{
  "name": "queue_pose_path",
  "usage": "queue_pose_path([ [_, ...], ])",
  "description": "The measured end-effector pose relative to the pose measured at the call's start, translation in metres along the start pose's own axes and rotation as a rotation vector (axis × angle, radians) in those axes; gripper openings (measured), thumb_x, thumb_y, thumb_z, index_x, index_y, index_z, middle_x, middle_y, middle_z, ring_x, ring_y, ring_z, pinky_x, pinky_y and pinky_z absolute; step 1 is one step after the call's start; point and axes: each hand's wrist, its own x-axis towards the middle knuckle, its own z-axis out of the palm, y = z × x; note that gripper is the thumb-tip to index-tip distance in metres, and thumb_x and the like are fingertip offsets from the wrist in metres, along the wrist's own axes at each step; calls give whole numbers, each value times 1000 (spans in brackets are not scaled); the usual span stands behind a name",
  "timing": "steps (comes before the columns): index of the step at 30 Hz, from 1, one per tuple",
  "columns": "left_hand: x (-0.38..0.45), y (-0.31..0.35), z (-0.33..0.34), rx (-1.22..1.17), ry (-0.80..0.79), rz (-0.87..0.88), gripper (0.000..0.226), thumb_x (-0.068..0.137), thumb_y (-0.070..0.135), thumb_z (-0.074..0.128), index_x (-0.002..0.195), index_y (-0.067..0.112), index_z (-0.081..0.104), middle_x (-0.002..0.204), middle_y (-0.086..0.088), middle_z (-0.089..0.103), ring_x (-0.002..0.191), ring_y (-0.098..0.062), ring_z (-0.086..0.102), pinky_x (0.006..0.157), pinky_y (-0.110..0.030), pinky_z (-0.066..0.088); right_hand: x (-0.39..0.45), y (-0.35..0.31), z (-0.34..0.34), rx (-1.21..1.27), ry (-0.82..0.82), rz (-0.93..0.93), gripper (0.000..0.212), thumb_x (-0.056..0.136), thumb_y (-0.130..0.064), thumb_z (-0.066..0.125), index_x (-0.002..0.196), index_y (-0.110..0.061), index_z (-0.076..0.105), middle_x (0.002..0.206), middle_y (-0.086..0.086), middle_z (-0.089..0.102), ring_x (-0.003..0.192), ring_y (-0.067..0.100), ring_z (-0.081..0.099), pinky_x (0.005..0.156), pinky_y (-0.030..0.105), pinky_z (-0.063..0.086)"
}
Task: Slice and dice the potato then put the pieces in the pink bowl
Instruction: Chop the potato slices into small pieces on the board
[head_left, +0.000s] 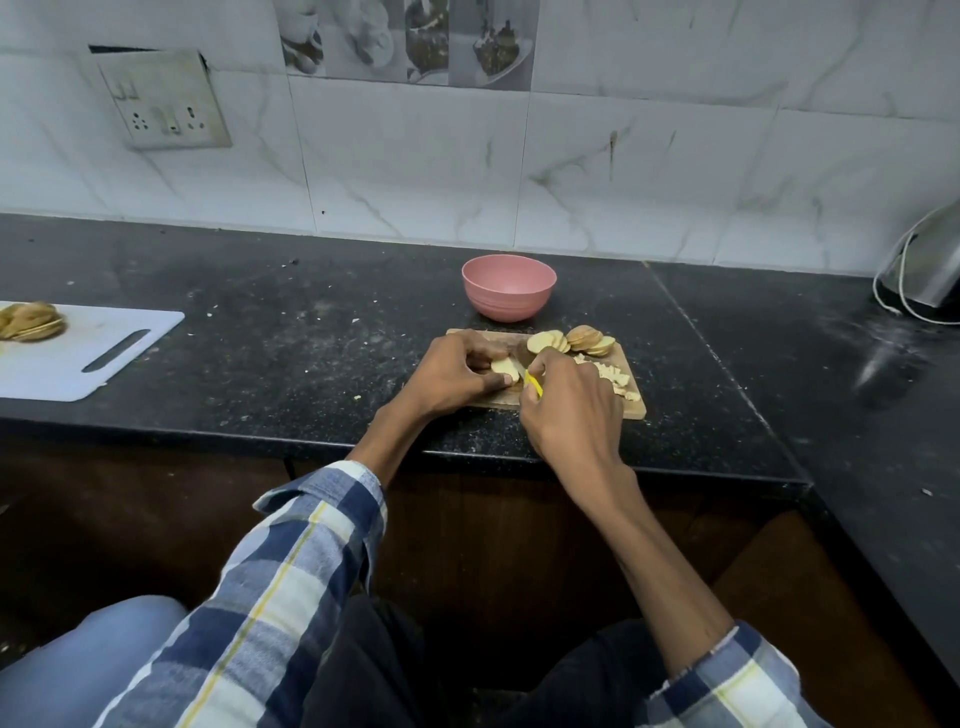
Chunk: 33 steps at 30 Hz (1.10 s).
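Note:
A small wooden cutting board (635, 410) lies near the counter's front edge. On it my left hand (457, 371) holds a few potato slices (506, 367) down with curled fingers. My right hand (569, 410) grips a yellow-handled knife (533, 383) right beside those slices; its blade is mostly hidden. A fanned row of round potato slices (571, 340) lies at the board's far side, and small diced pieces (618, 378) lie at its right. The pink bowl (509, 287) stands just behind the board; no pieces show inside it.
A white plastic cutting board (104, 353) with more potato slices (31, 322) sits at the far left. A metal appliance with a white cord (919, 275) stands at the back right corner. The black counter (285, 332) carries scattered crumbs. A wall socket (163, 104) is up left.

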Motion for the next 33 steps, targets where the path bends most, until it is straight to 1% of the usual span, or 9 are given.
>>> queue_pose_path([
  [5, -1, 1, 1, -8, 14, 5, 38, 81, 10, 88, 117, 5, 77, 115, -1, 72, 102, -11, 72, 96, -18, 55, 8, -9, 5, -36, -44, 12, 29, 97, -22, 64, 125, -19, 60, 118, 10, 67, 109, 33, 62, 84, 42, 46],
  [8, -1, 0, 3, 3, 29, 15, 36, 81, 10, 87, 116, 5, 78, 113, 1, 72, 101, -10, 72, 97, -22, 56, 10, -14, 4, -29, -58, 15, 28, 98, -22, 63, 126, -18, 60, 122, 11, 65, 112, 34, 60, 88, 43, 45],
  [10, -1, -1, 4, 14, 34, 14, 37, 81, 11, 86, 116, 6, 78, 113, 2, 72, 101, -8, 71, 98, -25, 56, 12, -17, -1, -24, -87, 39, 30, 96, -21, 66, 126, -18, 60, 123, 10, 65, 113, 33, 60, 89, 43, 45],
  [12, -1, 0, 4, 33, 40, 25, 38, 80, 13, 87, 117, 7, 78, 113, 2, 71, 102, -9, 71, 98, -25, 56, 13, -18, -9, -21, -121, 79, 32, 92, -19, 71, 122, -18, 63, 120, 9, 66, 110, 33, 62, 87, 41, 48],
  [14, -1, 0, 4, 41, 44, 27, 39, 80, 15, 88, 117, 7, 78, 113, 2, 70, 102, -10, 71, 98, -25, 56, 12, -18, -17, -28, -151, 99, 30, 86, -16, 75, 115, -18, 67, 113, 8, 69, 104, 32, 65, 81, 39, 49],
  [17, -2, 2, 4, 55, 47, 26, 38, 80, 16, 88, 116, 7, 78, 112, 2, 70, 100, -10, 71, 98, -27, 57, 5, -16, -25, -34, -170, 91, 27, 84, -14, 76, 109, -18, 67, 107, 6, 69, 100, 30, 65, 78, 37, 48],
  [21, -2, 2, 4, 70, 52, 19, 38, 80, 17, 88, 115, 7, 78, 111, 2, 70, 100, -12, 71, 98, -30, 57, -5, -12, -33, -49, -175, 84, 27, 85, -15, 75, 110, -18, 64, 109, 7, 69, 102, 30, 65, 77, 35, 44],
  [27, -2, 4, 4, 71, 43, 3, 40, 80, 18, 89, 117, 7, 78, 112, 2, 70, 100, -12, 71, 99, -30, 57, -20, -11, -43, -63, -184, 74, 28, 93, -18, 68, 120, -20, 60, 118, 6, 64, 112, 29, 59, 83, 37, 41],
  [33, -3, 4, 3, 51, 29, -7, 40, 80, 20, 90, 116, 9, 78, 116, 1, 74, 101, -9, 72, 100, -29, 57, -33, -8, -50, -56, -157, 51, 24, 94, -25, 66, 118, -24, 64, 115, 3, 66, 108, 28, 60, 77, 33, 38],
])
